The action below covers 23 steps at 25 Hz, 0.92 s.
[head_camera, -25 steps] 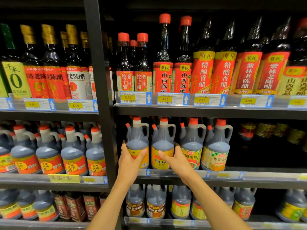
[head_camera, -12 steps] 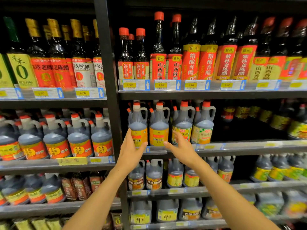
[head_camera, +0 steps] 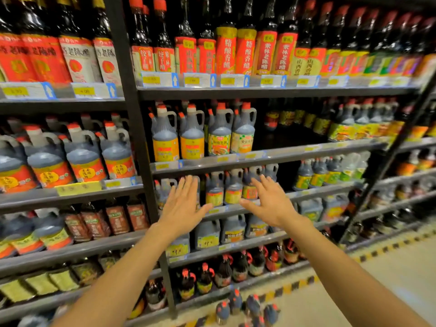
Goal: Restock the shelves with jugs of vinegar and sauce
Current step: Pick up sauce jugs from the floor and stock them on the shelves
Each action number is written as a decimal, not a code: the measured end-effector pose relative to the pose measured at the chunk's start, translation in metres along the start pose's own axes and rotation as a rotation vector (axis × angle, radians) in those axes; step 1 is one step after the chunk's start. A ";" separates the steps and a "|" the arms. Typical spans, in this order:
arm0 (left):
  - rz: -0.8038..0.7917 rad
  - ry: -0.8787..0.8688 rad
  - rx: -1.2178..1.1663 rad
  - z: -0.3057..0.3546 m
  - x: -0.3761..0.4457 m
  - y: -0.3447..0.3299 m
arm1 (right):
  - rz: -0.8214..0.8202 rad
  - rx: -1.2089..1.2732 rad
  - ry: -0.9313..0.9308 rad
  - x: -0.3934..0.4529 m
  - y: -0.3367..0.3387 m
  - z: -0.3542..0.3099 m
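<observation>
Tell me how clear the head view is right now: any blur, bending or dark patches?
Head view: motion blur smears the price tags and right-side bottles; wide-angle bending tilts the right upright; dark gap on the middle shelf beside the yellow-label jugs; left hand and right hand fairly sharp, open.

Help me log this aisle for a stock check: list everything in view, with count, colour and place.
yellow-label jugs: two, dark, orange caps, front of middle shelf, left.
pale-label jugs: two, dark, orange caps, right of those.
empty gap: one, dark, same shelf, further right.
red-label jugs: several, dark, left bay.
tall bottles: many, dark with red labels, top shelf.
price tags: many, white and yellow, shelf edges.
floor jugs: about four, dark, red caps, on the floor below.
left hand: one, open, before lower shelf.
right hand: one, open, beside it.
</observation>
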<state>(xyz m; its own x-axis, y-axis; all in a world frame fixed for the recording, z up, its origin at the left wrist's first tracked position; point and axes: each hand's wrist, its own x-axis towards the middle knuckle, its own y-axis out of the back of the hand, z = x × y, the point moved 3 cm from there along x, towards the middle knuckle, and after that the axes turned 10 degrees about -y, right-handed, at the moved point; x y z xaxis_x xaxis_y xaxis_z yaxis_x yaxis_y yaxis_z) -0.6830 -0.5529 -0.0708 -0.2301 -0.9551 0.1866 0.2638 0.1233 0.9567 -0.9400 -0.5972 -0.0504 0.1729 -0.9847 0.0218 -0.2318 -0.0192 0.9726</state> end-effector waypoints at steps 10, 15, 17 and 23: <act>-0.106 -0.021 0.141 0.102 -0.018 -0.069 | -0.019 -0.119 -0.041 -0.073 -0.020 0.139; -0.163 0.028 0.163 0.163 -0.013 -0.125 | -0.097 -0.114 0.000 -0.084 -0.038 0.215; -0.187 0.028 0.154 0.186 -0.016 -0.152 | -0.127 -0.114 0.018 -0.086 -0.047 0.240; -0.335 -0.021 0.069 0.217 -0.028 -0.231 | -0.224 -0.080 0.024 -0.093 -0.104 0.293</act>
<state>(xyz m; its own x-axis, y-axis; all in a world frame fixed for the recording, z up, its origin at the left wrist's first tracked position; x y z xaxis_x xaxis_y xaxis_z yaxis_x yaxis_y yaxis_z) -0.9408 -0.4959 -0.2482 -0.3123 -0.9400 -0.1371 0.1065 -0.1781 0.9782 -1.2125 -0.5548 -0.2213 0.2344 -0.9530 -0.1920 -0.1086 -0.2219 0.9690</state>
